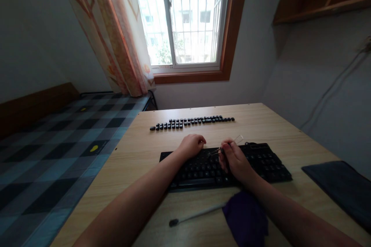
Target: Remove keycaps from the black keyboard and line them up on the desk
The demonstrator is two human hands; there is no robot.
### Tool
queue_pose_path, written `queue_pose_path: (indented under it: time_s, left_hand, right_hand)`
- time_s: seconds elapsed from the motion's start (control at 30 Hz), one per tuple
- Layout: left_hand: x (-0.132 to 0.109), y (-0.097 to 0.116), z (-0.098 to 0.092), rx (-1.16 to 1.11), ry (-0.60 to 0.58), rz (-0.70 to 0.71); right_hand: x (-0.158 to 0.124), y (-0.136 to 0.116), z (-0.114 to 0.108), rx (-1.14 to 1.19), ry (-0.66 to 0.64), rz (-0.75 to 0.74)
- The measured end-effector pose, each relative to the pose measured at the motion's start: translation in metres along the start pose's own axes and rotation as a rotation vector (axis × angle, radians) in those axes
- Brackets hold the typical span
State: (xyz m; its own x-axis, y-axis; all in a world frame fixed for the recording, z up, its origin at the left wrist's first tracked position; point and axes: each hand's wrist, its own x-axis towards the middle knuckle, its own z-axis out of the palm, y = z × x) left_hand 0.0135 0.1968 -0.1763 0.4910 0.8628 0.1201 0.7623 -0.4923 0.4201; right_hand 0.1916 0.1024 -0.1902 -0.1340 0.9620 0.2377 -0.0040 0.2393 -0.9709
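A black keyboard (199, 182) lies across the table in front of me, with keycaps off part of its upper rows. My right hand (235, 161) is closed around a thin wire keycap puller (239, 139) above the keyboard's middle. One wire end sticks out past the fingers at upper right, the other points down left toward the keys. My left hand (191, 145) rests at the keyboard's upper left edge with fingers curled; what is under them is hidden. Behind the keyboard, loose black keycaps (181, 124) stand in rows.
Near me lie a brush with a thin pale handle (199, 213) and a purple cloth (246, 218). At the right edge of the wooden table (130, 162) is a dark flat mat or pouch (339, 185). A bed with a checked cover (66, 154) stands at left.
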Motion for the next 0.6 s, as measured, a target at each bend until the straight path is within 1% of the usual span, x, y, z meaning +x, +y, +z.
queue_pose_path:
  time_s: [0.07,0.13,0.2,0.3,0.37,0.43,0.5,0.6]
  left_hand:
    - [0.000,-0.001,0.001,-0.002,-0.003,0.008]
    - [0.000,-0.002,0.001,-0.004,0.004,0.029]
    - [-0.001,-0.002,-0.001,0.001,0.029,0.051]
    - [-0.003,0.005,-0.010,-0.011,0.054,0.085]
    - [-0.006,0.015,-0.020,-0.054,0.018,0.112]
    - [-0.010,0.028,-0.031,-0.115,-0.047,0.156]
    - [-0.015,0.043,-0.041,-0.182,-0.105,0.207]
    - [-0.022,0.060,-0.052,-0.259,-0.151,0.249]
  right_hand:
    - [0.001,0.000,0.001,0.073,0.033,0.028]
    - [0.000,0.000,0.000,0.061,0.027,0.023]
    - [0.000,-0.001,-0.002,0.000,0.036,-0.019]
    - [-0.003,-0.005,-0.008,-0.200,0.065,-0.136]
    - [-0.004,-0.009,-0.011,-0.341,0.089,-0.205]
    - [-0.006,-0.014,-0.012,-0.434,0.111,-0.257]
    - [-0.007,-0.017,-0.013,-0.478,0.126,-0.300]
    - [-0.007,-0.018,-0.013,-0.476,0.152,-0.327]
